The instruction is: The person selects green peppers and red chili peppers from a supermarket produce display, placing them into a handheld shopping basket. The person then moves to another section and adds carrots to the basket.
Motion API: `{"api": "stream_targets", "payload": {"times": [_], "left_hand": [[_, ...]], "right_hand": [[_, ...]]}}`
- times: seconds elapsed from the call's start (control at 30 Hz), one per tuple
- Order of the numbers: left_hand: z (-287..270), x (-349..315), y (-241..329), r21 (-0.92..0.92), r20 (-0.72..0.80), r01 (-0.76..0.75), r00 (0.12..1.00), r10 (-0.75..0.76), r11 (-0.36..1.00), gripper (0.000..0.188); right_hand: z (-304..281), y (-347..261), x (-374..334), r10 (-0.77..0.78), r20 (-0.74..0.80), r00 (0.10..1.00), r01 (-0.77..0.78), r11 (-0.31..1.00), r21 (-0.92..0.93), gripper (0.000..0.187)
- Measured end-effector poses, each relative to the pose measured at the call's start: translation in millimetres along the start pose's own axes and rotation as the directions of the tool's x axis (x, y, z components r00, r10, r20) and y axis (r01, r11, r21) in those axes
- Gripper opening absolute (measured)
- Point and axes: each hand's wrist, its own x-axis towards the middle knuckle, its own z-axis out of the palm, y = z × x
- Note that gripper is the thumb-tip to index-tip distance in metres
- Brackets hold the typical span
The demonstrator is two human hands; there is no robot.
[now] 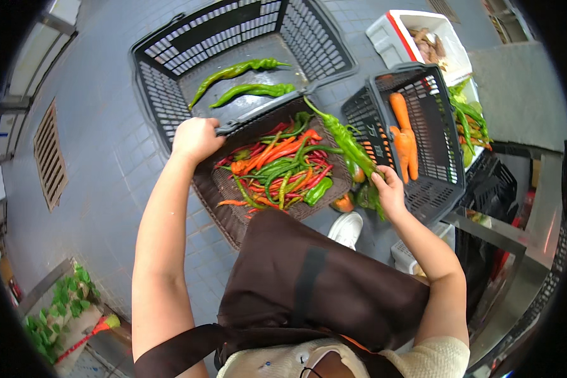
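My left hand (197,140) is closed around the near-side handle of a large black plastic basket (217,31). Two long green peppers (239,70) lie on that basket's bottom. In my right hand (390,192) is another long green pepper (346,138), gripped at its lower end and pointing up to the left. Below the basket, in front of my dark apron (264,277), sits a brown woven basket (223,217) with many small red, orange and green chili peppers (283,167).
To the right stands a tilted black basket (441,132) holding several carrots (404,142). Behind it is a white foam box (390,41) with brownish roots. Leafy vegetables (469,123) lie at the right. A metal frame (535,252) borders the right side; a floor drain (49,154) lies left.
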Motion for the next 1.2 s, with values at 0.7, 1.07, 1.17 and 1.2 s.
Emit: {"api": "stream_targets", "payload": {"times": [0.7,1.07,1.17,1.2], "left_hand": [[6.4,2.9,-5.4,0.013,-0.005,-0.008,1.0,0.008,1.0,0.024],[9.8,5.3,-8.4,-0.004,-0.039,-0.027,0.999,0.027,1.0,0.026],[8.3,3.0,-8.4,-0.015,-0.037,-0.02,0.999,0.019,1.0,0.024],[7.3,2.3,-7.8,-0.004,-0.024,-0.015,1.0,0.014,1.0,0.024]], "right_hand": [[68.0,-10.3,-0.4,-0.521,0.38,0.765,0.644,0.609,-0.463,0.037],[164.5,-7.3,76.5,-0.406,0.689,0.6,0.78,0.489,-0.391,0.024],[133.8,-16.0,92.4,-0.373,0.488,0.789,0.544,0.793,-0.275,0.028],[127.1,-12.3,96.1,-0.343,0.43,0.835,0.441,0.885,-0.15,0.027]]}}
